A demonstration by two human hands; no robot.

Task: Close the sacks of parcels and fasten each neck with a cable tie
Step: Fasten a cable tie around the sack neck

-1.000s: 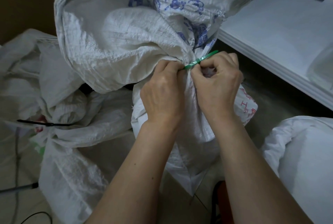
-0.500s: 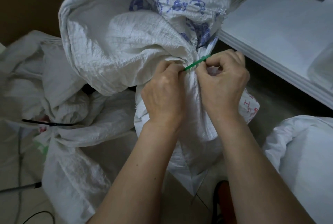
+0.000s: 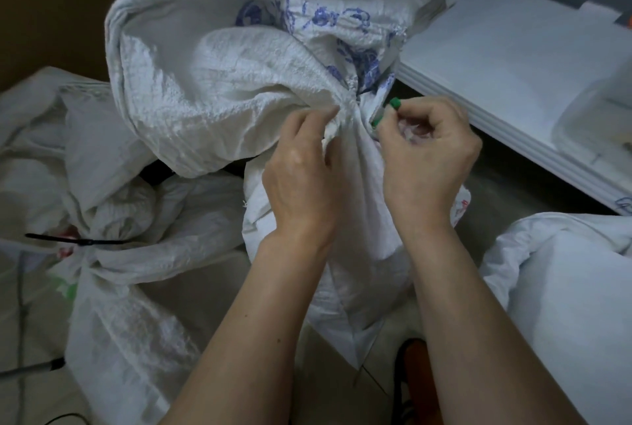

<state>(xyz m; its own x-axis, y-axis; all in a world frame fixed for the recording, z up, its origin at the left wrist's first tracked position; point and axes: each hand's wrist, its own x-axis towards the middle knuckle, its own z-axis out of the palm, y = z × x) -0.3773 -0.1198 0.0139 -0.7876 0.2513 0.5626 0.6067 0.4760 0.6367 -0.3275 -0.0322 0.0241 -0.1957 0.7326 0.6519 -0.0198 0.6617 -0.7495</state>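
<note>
While a person leaned over it, a white woven plastic sack (image 3: 212, 82) stood in the middle of the view, its crinkled cloth gathered into a tight neck (image 3: 349, 117) with the loose top flopping open above. Blue printed characters ran across the inner face of that top, too creased to read, and red marks on the sack's right side were also unreadable. The left hand (image 3: 301, 171) pinched the bunched cloth at the neck between thumb and fingertips. The right hand (image 3: 427, 154), fingers curled, gripped a green cable tie (image 3: 386, 113) just beside the neck; only two short green bits showed past the fingers. To the left lay another white sack (image 3: 130, 305), its neck cinched by a thin black cable tie (image 3: 78, 240) with a long straight tail. A third white sack (image 3: 564, 288) bulged at the lower right. A smooth white table (image 3: 496, 59) with a ridged edge ran along the upper right.
</note>
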